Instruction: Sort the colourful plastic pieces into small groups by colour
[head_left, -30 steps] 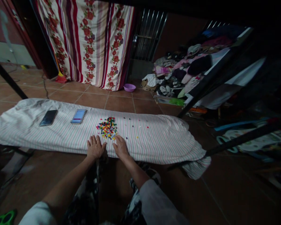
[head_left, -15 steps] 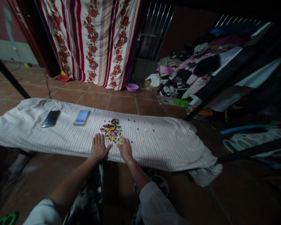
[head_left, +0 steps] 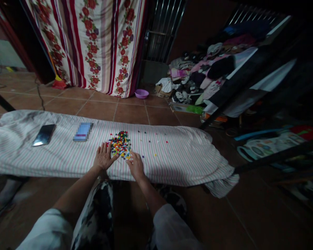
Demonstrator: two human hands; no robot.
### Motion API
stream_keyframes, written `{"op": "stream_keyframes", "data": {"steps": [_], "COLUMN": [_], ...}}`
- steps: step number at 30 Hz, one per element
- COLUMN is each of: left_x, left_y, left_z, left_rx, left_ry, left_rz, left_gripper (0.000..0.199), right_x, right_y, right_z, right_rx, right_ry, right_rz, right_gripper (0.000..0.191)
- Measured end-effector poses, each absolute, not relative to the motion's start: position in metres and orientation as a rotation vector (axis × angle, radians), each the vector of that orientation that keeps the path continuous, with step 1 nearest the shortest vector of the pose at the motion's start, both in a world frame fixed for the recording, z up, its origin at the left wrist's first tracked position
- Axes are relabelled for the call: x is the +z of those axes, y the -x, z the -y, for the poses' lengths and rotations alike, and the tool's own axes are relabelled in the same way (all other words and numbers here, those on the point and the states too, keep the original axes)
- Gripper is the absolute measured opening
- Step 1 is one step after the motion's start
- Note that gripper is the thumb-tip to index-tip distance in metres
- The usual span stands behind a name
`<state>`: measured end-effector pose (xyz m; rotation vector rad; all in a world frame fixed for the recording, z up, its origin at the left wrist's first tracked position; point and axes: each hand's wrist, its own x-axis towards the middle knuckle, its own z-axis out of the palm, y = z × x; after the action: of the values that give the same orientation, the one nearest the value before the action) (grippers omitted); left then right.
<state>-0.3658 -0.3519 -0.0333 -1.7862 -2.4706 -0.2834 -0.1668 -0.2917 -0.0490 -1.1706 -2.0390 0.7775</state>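
Pile: small coloured beads (head_left: 121, 144) lie loosely heaped on the striped cloth (head_left: 182, 159), between the two hands and a little beyond them as the person sits.
Long axis: the heap looks somewhat longer going away from the person than across, with a ragged outline, so I would call that only a rough direction.
Left hand: the left hand (head_left: 103, 158) lies palm down at the heap's left side, fingers pointing away and slightly spread, the thumb reaching inward along the near edge. It looks open, its fingertips at the outer beads.
Right hand: the right hand (head_left: 136, 166) is at the near right corner, fingers bent, thumb and forefinger drawn close together. From here I can't tell whether they meet or have a bead between them.
Nearer hand: too close to call; both are right at the heap's border, one on each flank.
Arms: both reach forward from the body, slanting inward so the hands nearly frame the beads.
Strays: a few single beads sit apart to the right of the heap, among them a yellow bead (head_left: 155, 155) and a red bead (head_left: 167, 141), on the right hand's side.
Phones: a dark phone (head_left: 43, 135) and a lit phone (head_left: 82, 132) lie flat on the cloth, well left of the left hand.
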Motion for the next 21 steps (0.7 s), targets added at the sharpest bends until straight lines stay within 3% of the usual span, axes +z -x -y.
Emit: {"op": "stream_keyframes", "data": {"steps": [21], "left_x": [-0.021], "left_y": [0.359], "left_z": [0.356], "left_rx": [-0.350], "left_ry": [1.737], "left_rz": [2.466], "left_gripper": [0.077], "right_x": [-0.020], "right_y": [0.206], "right_z": [0.274], "right_rx": [0.778], "right_ry": [1.196], "right_rz": [2.236], "right_gripper": [0.049]}}
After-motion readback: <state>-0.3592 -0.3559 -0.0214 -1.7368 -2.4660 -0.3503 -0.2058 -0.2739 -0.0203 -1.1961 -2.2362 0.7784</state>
